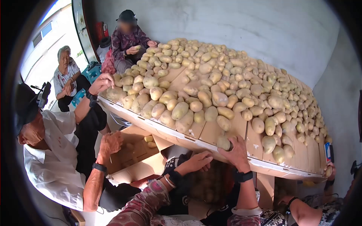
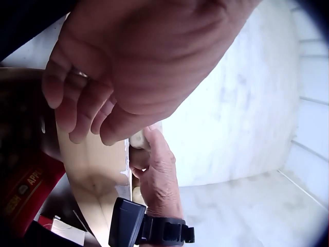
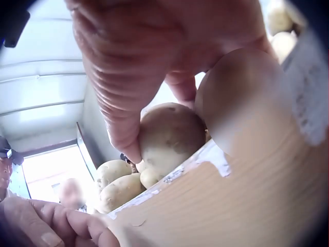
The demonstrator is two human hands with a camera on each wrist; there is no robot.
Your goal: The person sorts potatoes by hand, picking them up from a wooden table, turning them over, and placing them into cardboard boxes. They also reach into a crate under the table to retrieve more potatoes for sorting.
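Many potatoes [image 1: 220,98] cover a cardboard-topped table [image 1: 212,132]. At its near edge the right hand [image 1: 238,152] curls its thumb and fingers round a potato [image 1: 223,143]. In the right wrist view, that hand [image 3: 169,51] is over a round potato [image 3: 172,141] and a blurred larger one [image 3: 241,98]; whether it grips both, I cannot tell. The left hand [image 1: 197,162] hovers by the table edge, left of the right hand, its fingers loosely bent around nothing. Its palm [image 2: 149,56] fills the top of the left wrist view.
A cardboard box [image 1: 132,160] with a few potatoes stands below the table's left end. A person in a white shirt [image 1: 56,158] sits at the left; another person [image 1: 130,39] holds a potato at the far side. Another person's hand [image 1: 329,170] is at the right edge.
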